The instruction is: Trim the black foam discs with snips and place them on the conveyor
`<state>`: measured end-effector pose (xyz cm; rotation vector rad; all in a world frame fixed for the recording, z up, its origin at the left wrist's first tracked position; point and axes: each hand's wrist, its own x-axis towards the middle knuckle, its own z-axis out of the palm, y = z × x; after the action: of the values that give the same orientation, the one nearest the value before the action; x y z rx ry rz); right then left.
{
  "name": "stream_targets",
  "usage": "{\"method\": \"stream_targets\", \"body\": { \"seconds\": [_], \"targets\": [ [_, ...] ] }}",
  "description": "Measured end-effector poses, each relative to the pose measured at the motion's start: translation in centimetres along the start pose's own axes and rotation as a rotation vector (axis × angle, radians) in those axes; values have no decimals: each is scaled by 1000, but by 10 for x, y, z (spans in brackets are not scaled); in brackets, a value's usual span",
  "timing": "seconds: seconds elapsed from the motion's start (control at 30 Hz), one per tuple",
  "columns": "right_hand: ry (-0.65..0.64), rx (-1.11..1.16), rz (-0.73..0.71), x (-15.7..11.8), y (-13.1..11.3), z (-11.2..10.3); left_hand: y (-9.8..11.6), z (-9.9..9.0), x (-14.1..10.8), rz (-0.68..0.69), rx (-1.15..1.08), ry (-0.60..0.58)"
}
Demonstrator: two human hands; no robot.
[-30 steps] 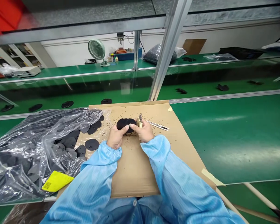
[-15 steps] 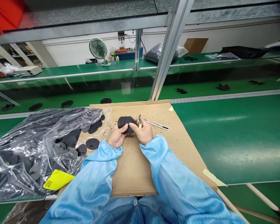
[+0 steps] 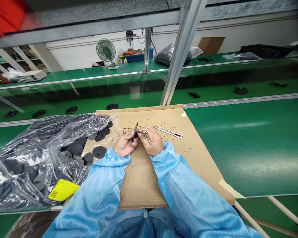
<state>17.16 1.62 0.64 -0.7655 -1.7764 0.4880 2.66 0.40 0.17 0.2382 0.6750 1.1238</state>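
Left hand [image 3: 125,143] closed, thumb and fingers pinching a thin dark piece [image 3: 135,130]. Its long axis stands tilted, upper end leaning right. Right hand [image 3: 152,142], just beside it, grips a small metal tool [image 3: 145,135], both above the cardboard sheet [image 3: 139,185].

The room is bright. White light makes big shiny patches on the green table [image 3: 250,163]. The red thing [image 3: 5,16] in the top corner looks blurry, and the picture bends near the edges.
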Motion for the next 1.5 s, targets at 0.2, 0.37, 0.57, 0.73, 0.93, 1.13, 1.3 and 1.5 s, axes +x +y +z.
{"method": "stream_targets", "body": {
  "seconds": [0.2,0.37,0.57,0.73,0.93,1.13,1.3,1.5],
  "targets": [
    [-66,-35,-22,-3,-4,2,-1,-6,2,8,118,-33],
    [100,331,423,0,4,7,-2,-6,11,541,309,-23],
    [40,961,1006,8,20,2,-1,-13,9,1147,1003,107],
    [159,1033,1038,10,21,3,-7,-15,7,1345,1284,56],
    [245,988,1005,10,23,8,-11,-15,10,1363,1286,46],
    [286,953,1009,12,25,10,-12,-15,8,1347,1302,38],
    [282,945,1002,10,24,11,-12,-17,11,1313,1280,49],
    [240,996,913,9,17,6,-13,-18,17,1045,1000,186]
  ]
}}
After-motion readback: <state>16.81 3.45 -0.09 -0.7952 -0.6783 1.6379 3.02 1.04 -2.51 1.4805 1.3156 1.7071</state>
